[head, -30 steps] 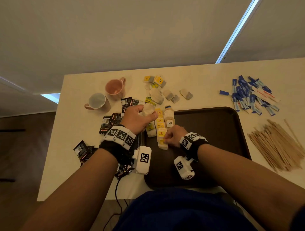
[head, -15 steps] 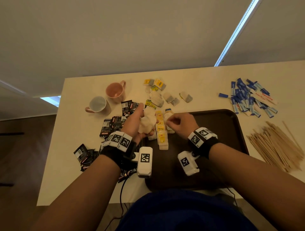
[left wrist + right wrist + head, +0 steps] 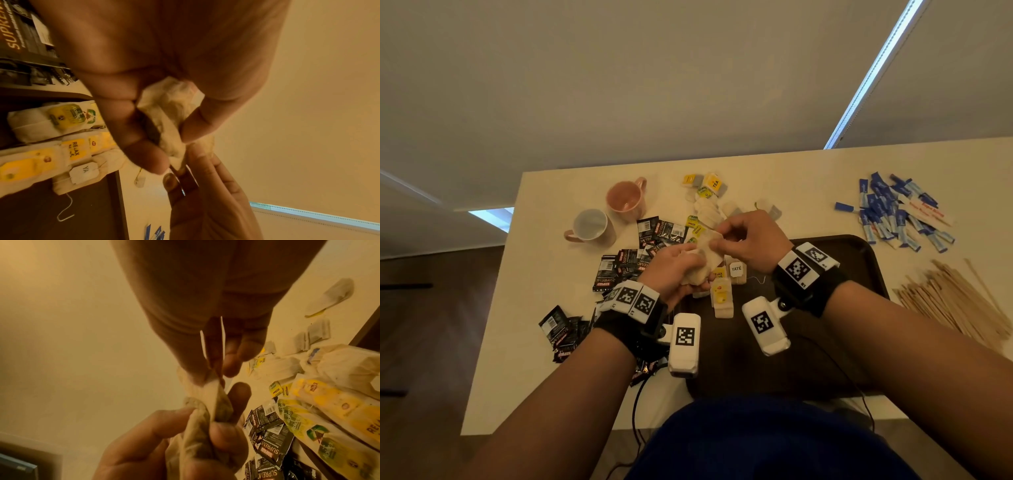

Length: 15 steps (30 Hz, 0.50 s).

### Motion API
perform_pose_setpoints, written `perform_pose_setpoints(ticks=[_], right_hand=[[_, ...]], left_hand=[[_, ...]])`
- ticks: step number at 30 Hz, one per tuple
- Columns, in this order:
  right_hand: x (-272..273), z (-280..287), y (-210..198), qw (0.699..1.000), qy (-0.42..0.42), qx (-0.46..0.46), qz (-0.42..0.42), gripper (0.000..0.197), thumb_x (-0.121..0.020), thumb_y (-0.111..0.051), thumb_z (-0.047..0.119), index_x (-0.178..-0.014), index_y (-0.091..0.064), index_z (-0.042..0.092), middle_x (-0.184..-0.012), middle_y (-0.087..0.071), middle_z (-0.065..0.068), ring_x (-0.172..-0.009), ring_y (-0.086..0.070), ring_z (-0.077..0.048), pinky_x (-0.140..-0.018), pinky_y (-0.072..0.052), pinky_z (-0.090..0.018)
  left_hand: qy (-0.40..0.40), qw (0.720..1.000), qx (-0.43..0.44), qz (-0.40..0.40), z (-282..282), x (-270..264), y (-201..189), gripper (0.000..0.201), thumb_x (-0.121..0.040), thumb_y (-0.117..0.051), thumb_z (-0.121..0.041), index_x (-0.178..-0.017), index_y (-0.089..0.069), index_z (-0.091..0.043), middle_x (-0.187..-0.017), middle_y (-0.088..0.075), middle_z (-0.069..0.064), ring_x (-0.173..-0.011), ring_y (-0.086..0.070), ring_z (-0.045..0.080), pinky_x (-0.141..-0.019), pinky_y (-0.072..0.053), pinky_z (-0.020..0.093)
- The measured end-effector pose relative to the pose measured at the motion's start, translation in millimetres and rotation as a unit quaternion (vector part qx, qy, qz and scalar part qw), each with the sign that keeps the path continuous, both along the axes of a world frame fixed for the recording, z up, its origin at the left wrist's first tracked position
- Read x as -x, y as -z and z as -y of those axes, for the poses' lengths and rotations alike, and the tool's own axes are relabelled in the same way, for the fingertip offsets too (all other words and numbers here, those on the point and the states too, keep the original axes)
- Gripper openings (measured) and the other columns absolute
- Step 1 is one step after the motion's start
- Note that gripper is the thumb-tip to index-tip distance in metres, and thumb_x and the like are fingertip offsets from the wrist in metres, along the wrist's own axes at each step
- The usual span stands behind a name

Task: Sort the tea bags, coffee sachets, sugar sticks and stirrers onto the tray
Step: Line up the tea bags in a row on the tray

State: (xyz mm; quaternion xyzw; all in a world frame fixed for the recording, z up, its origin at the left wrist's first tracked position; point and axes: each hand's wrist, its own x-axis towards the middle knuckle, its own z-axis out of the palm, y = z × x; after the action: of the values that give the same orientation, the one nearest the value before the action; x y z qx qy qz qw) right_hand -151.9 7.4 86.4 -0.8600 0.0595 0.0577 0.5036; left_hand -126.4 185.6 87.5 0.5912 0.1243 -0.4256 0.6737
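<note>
My left hand [image 3: 681, 267] grips a bunch of pale tea bags [image 3: 705, 260] above the left edge of the dark tray [image 3: 859, 260]. My right hand [image 3: 743, 236] pinches the top tea bag of that bunch [image 3: 209, 391] between thumb and fingers. The wrist views show both grips: left hand [image 3: 164, 129], right hand [image 3: 213, 369]. A row of tea bags [image 3: 722, 291] with yellow tags lies on the tray's left side. More tea bags [image 3: 709, 195] lie loose on the table beyond the hands.
Black coffee sachets [image 3: 626, 263] are scattered left of the tray. Blue sugar sticks [image 3: 893, 212] lie at the far right, wooden stirrers [image 3: 955, 301] right of the tray. A pink mug [image 3: 625, 198] and a white mug [image 3: 590, 226] stand at the back left.
My right hand left the tea bag row on the tray and rose to the bunch, now pinching a bag. My left hand lifted the bunch off the table and turned it.
</note>
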Motion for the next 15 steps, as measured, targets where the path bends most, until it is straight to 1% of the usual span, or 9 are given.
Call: perform_pose_setpoints(ticks=[2, 3, 5, 6, 7, 9, 11, 13, 15], right_hand=[[2.0, -0.2, 1.8, 1.0, 0.01, 0.003, 0.011, 0.011, -0.084, -0.074, 0.019, -0.088, -0.075, 0.01, -0.078, -0.073, -0.002, -0.069, -0.066, -0.014, -0.066, -0.053, -0.025], [3.2, -0.2, 2.1, 1.0, 0.012, 0.002, 0.015, 0.012, -0.085, -0.073, 0.02, -0.088, -0.075, 0.009, -0.078, -0.073, -0.003, -0.068, -0.066, -0.013, -0.065, -0.052, -0.026], [5.4, 0.6, 2.2, 0.999, 0.019, -0.014, 0.022, 0.011, -0.088, -0.071, 0.02, -0.087, -0.075, 0.009, -0.076, -0.072, -0.004, -0.063, -0.063, -0.007, -0.061, -0.051, -0.021], [5.9, 1.5, 2.4, 0.999, 0.026, -0.027, 0.025, 0.011, -0.089, -0.069, 0.019, -0.087, -0.074, 0.009, -0.075, -0.072, -0.004, -0.061, -0.063, -0.006, -0.06, -0.051, -0.019], [6.5, 2.7, 1.6, 0.998, 0.034, -0.04, 0.031, 0.011, -0.09, -0.068, 0.017, -0.088, -0.074, 0.008, -0.075, -0.072, -0.005, -0.061, -0.064, -0.008, -0.059, -0.052, -0.019], [6.0, 6.1, -0.3, 0.996, 0.052, -0.062, 0.042, 0.012, -0.091, -0.067, 0.015, -0.091, -0.074, 0.006, -0.075, -0.072, -0.009, -0.062, -0.066, -0.016, -0.057, -0.054, -0.024], [4.4, 10.8, -1.7, 0.994, 0.076, -0.069, 0.04, 0.012, -0.091, -0.066, 0.013, -0.096, -0.074, 0.005, -0.076, -0.072, -0.01, -0.061, -0.065, -0.018, -0.057, -0.055, -0.028], [2.9, 17.1, -1.7, 0.993, 0.102, -0.044, 0.045, 0.011, -0.091, -0.067, 0.015, -0.097, -0.074, 0.008, -0.077, -0.072, -0.007, -0.065, -0.067, -0.016, -0.061, -0.057, -0.03], [3.3, 23.7, -3.1, 0.994, 0.096, 0.001, 0.052, 0.009, -0.09, -0.068, 0.017, -0.095, -0.073, 0.012, -0.078, -0.071, -0.001, -0.069, -0.066, -0.01, -0.065, -0.056, -0.027]], left_hand=[[-0.002, 1.0, -0.012, 0.004, 0.6, 0.3, 2.4, 0.048, -0.096, -0.054, 0.0, -0.141, -0.04, 0.004, -0.106, -0.061, 0.028, -0.074, -0.067, 0.026, -0.054, -0.055, 0.028], [-0.004, 1.0, -0.016, 0.003, 1.1, 0.0, 3.2, 0.049, -0.096, -0.055, -0.001, -0.142, -0.039, 0.003, -0.105, -0.061, 0.028, -0.073, -0.068, 0.026, -0.054, -0.055, 0.028], [-0.005, 1.0, -0.02, 0.0, 2.7, -0.7, 4.6, 0.048, -0.096, -0.055, -0.001, -0.142, -0.04, 0.002, -0.102, -0.063, 0.027, -0.072, -0.068, 0.026, -0.054, -0.056, 0.028], [-0.003, 1.0, -0.019, 0.0, 3.3, -0.9, 4.6, 0.045, -0.096, -0.054, 0.0, -0.14, -0.042, 0.001, -0.1, -0.064, 0.026, -0.072, -0.068, 0.025, -0.054, -0.056, 0.028], [0.0, 1.0, -0.018, 0.001, 3.5, -0.9, 4.7, 0.042, -0.097, -0.053, 0.001, -0.137, -0.044, 0.001, -0.099, -0.064, 0.026, -0.071, -0.068, 0.025, -0.055, -0.057, 0.028], [0.011, 1.0, -0.015, 0.008, 3.9, -0.8, 4.6, 0.036, -0.097, -0.05, 0.003, -0.133, -0.049, -0.001, -0.107, -0.065, 0.031, -0.071, -0.067, 0.024, -0.058, -0.058, 0.028], [0.015, 1.0, -0.014, 0.014, 4.1, -0.5, 5.4, 0.031, -0.098, -0.047, 0.004, -0.128, -0.053, -0.002, -0.116, -0.064, 0.034, -0.073, -0.067, 0.024, -0.061, -0.06, 0.029], [0.0, 1.0, -0.017, 0.018, 4.0, -1.2, 7.1, 0.027, -0.099, -0.047, 0.003, -0.124, -0.055, -0.002, -0.115, -0.065, 0.032, -0.076, -0.067, 0.025, -0.067, -0.061, 0.031], [-0.016, 0.999, -0.017, 0.022, 4.1, -2.9, 9.9, 0.029, -0.099, -0.047, 0.001, -0.128, -0.054, 0.003, -0.111, -0.067, 0.03, -0.079, -0.067, 0.025, -0.072, -0.061, 0.032]])
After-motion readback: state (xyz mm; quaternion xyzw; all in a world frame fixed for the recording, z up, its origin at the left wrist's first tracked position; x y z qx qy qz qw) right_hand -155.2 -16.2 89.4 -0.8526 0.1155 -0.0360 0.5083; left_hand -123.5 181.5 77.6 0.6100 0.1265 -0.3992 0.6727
